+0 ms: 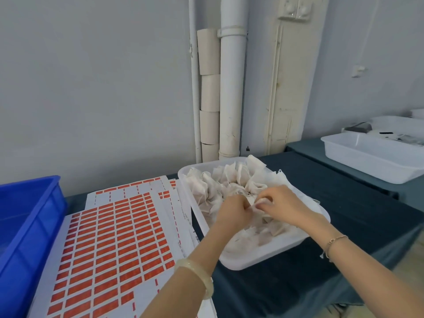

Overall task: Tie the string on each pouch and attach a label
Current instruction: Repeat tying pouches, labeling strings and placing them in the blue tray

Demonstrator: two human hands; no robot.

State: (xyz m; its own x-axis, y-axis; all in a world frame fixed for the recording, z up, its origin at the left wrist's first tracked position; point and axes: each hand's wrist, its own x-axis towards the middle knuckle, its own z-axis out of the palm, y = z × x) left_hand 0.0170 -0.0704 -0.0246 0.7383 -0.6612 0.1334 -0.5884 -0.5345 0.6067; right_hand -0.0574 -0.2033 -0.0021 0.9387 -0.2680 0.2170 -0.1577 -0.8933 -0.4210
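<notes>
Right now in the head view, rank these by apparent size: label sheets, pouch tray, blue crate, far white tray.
1. label sheets
2. pouch tray
3. blue crate and far white tray: not ranked. The frame edge crops the crate, which is also nearer, and the tray sits farther back.

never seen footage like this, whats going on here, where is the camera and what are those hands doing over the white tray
There is no machine here. A person works with bare hands, and the single picture comes from a camera worn on the head, looking forward and down. On a table covered in dark cloth sits a white tray full of small cloth pouches. The left hand and the right hand both pinch one pouch between them above the tray, apparently at its string, which is too fine to make out. To the left lie sheets of orange labels and a blue crate. A second white tray stands further right.
</notes>
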